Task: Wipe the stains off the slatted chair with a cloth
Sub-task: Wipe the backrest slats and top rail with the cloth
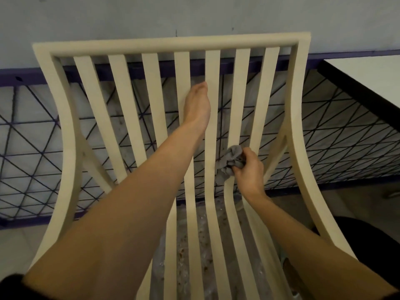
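Firmly, then: right hand (249,169) curled tight round a crumpled grey cloth (231,160), the wad pressed to a lower back slat of the cream-coloured slatted chair (168,43), just above the bend into the seat. Rub along the length of that slat, not across, and roll the wad to bring a fresh face forward once soiled. Wrap a fold round each edge to reach the sides, likely missed by a flat pass. Left hand (198,105) farther up, set between two middle back slats (213,66) and seemingly clasping one, fingertips out of sight. Use that hold to brace the frame against the push of the wiping. Lean no harder than needed, thin slats probably flexing under load. Lower down, brown specks (180,254) among the seat slats (214,239), on them or beneath them hard to tell. Worth checking after the back. Beyond the chair, a dark wire-mesh railing (32,159), a pale wall (194,14) and, at right, a white tabletop with a black edge (368,74).
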`<state>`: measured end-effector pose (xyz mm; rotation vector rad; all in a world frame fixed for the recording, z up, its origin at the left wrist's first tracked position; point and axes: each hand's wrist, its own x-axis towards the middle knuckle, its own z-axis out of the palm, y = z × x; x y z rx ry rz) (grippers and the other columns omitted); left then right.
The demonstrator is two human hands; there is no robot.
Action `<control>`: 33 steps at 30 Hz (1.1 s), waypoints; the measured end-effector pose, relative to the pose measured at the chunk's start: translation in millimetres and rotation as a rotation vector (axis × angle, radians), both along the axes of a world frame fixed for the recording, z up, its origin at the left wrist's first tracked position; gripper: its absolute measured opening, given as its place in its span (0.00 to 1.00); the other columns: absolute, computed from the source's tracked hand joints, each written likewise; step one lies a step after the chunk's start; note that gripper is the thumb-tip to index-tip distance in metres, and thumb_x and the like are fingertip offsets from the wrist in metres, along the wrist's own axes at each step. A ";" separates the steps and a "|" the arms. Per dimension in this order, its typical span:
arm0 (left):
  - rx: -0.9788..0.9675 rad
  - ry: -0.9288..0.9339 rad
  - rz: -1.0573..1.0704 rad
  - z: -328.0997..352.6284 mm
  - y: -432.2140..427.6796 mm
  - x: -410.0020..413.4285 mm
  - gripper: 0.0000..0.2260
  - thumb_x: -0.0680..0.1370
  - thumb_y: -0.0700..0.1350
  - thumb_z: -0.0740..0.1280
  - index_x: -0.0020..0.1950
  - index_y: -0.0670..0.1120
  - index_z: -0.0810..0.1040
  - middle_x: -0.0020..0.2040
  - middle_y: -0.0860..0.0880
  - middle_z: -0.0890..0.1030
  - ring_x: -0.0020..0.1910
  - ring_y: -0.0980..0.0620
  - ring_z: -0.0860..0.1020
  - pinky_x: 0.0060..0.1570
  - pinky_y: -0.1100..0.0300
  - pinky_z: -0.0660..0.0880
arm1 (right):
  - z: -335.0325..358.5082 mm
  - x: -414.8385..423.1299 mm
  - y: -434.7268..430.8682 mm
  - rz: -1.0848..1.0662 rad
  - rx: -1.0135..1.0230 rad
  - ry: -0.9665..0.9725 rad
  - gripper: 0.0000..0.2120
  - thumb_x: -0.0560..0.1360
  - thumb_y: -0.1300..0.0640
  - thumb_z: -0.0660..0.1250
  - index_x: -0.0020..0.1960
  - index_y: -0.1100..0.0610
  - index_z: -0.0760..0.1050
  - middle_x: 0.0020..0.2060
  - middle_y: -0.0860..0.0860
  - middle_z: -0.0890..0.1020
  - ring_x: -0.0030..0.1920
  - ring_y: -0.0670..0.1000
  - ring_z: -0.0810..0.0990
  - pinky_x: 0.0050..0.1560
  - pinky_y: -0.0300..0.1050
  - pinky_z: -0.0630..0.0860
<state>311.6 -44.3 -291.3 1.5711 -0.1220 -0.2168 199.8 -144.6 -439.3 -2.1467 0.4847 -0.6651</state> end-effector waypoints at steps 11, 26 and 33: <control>-0.043 -0.001 0.004 -9.5 -0.9 4.8 0.20 0.79 0.40 0.54 0.70 0.48 0.71 0.64 0.47 0.77 0.63 0.48 0.74 0.67 0.46 0.69 | -80.9 -38.1 4.2 0.152 -0.191 0.390 0.22 0.72 0.73 0.64 0.62 0.57 0.77 0.57 0.52 0.75 0.55 0.52 0.77 0.57 0.38 0.73; 0.475 0.423 -0.248 -93.2 121.5 -136.8 0.11 0.80 0.45 0.67 0.62 0.47 0.78 0.58 0.50 0.80 0.46 0.56 0.80 0.37 0.65 0.74 | -47.8 -130.9 38.2 0.379 0.137 0.672 0.07 0.76 0.63 0.61 0.41 0.61 0.76 0.31 0.58 0.79 0.32 0.55 0.79 0.30 0.39 0.74; 0.236 0.697 -0.132 -90.5 118.1 -212.2 0.05 0.78 0.46 0.69 0.54 0.50 0.80 0.50 0.52 0.80 0.49 0.50 0.78 0.40 0.58 0.76 | 24.4 -155.1 52.2 0.338 0.413 0.419 0.13 0.68 0.67 0.72 0.39 0.49 0.82 0.43 0.49 0.83 0.46 0.48 0.82 0.51 0.46 0.80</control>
